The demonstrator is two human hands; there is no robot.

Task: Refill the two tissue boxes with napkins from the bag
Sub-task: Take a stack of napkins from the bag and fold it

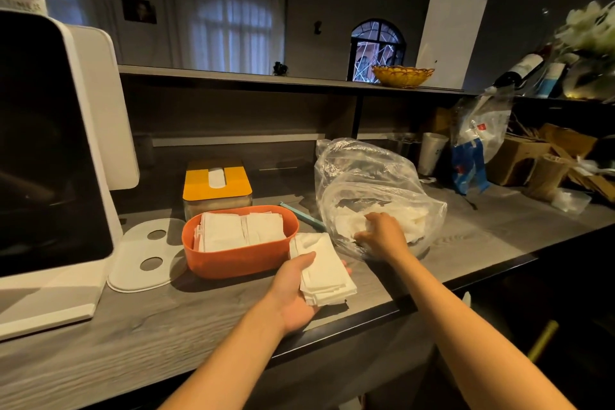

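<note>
An open orange tissue box stands on the counter, filled with white napkins. Behind it is a second box with a yellow lid, a napkin poking from its slot. My left hand holds a stack of white napkins just right of the orange box, thumb on top. My right hand reaches into the clear plastic bag and grips napkins inside it.
A clear lid with two holes lies left of the orange box. A large white appliance fills the left side. Paper cups, bags and cardboard boxes crowd the right end. A teal stick lies behind the orange box.
</note>
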